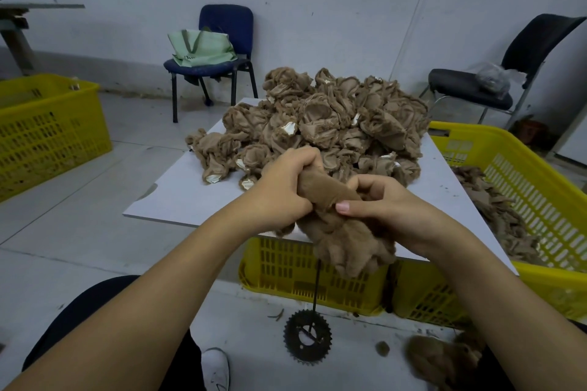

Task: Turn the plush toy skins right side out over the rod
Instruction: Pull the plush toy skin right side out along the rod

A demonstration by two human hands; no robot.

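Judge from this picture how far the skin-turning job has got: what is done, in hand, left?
Done: a furry skin lies on the floor by the right arm. In hand: both the left hand and right hand grip one brown skin over the rod. Left: a big pile of inside-out skins on the board.

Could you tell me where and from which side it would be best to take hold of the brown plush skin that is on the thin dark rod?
Probably grip the brown plush skin at its smooth, narrow upper tube, one hand from each side, as the left hand and right hand do. The thin dark rod stands upright beneath it, so pulling downward suits it; the fluffy lower bunch looks too loose to give a grip.
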